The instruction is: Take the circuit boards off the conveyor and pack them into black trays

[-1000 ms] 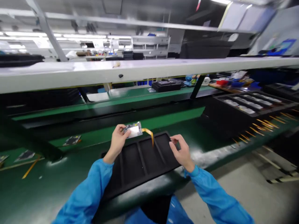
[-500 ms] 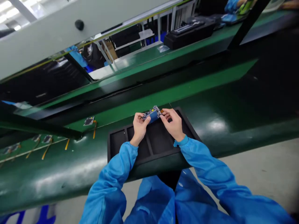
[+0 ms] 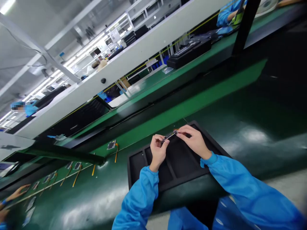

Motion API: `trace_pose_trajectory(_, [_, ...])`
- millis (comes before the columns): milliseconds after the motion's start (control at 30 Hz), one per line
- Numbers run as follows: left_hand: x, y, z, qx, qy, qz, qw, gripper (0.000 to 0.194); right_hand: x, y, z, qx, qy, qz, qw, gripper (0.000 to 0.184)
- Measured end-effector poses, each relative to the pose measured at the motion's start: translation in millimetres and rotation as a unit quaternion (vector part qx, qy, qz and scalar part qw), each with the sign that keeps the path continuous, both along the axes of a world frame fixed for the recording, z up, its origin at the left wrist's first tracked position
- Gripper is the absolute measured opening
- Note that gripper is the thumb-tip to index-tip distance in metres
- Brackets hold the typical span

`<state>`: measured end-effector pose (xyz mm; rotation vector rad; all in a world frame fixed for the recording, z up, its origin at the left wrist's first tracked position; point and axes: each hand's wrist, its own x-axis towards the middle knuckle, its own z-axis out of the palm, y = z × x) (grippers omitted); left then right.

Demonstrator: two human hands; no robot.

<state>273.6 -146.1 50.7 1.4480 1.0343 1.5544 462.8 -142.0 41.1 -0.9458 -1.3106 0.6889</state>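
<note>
Both my hands pinch a small circuit board (image 3: 169, 136), seen edge-on, above a black compartment tray (image 3: 182, 172). My left hand (image 3: 157, 150) grips its left end with closed fingers. My right hand (image 3: 193, 140) grips its right end, fingers curled. The tray lies at the near edge of the green conveyor bench (image 3: 72, 204), and the compartments I can see hold nothing. Both arms wear blue sleeves.
Several small boards with orange flex tails (image 3: 112, 146) lie on the light green belt to the left. Another person's hand (image 3: 16, 192) reaches in at the far left. A white shelf beam (image 3: 124, 64) runs overhead. A black box (image 3: 189, 52) sits on the far bench.
My view swung from looking ahead to looking down and tilted. My right hand joined the left on the board, which has turned from flat-facing to edge-on.
</note>
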Motion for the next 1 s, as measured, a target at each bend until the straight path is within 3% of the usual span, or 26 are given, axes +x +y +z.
trace_pose_trajectory(233, [-1,-1,4.0,-0.026,0.003,0.018,1.0,0.056,5,4,-2.0,-0.012,0.007,0.067,0.998,0.049])
trace_pose_trajectory(433, [-2,-1,6.1,-0.095,0.072,-0.078,0.99,0.061,11,4,-1.6,-0.041,0.013,0.09,0.995,0.054])
trace_pose_trajectory(700, [7,-1,-7.2,-0.152,0.014,-0.123,0.981,0.065,17,3,0.1,-0.07,0.028,0.105,0.992,0.053])
trace_pose_trajectory(867, [19,0,-12.9,-0.18,-0.097,-0.153,0.967,0.069,22,4,-4.1,-0.107,0.003,0.106,0.989,0.05])
trace_pose_trajectory(1000, [27,9,-15.1,-0.246,-0.258,-0.186,0.915,0.069,31,12,-3.1,-0.116,0.005,0.126,0.985,0.057])
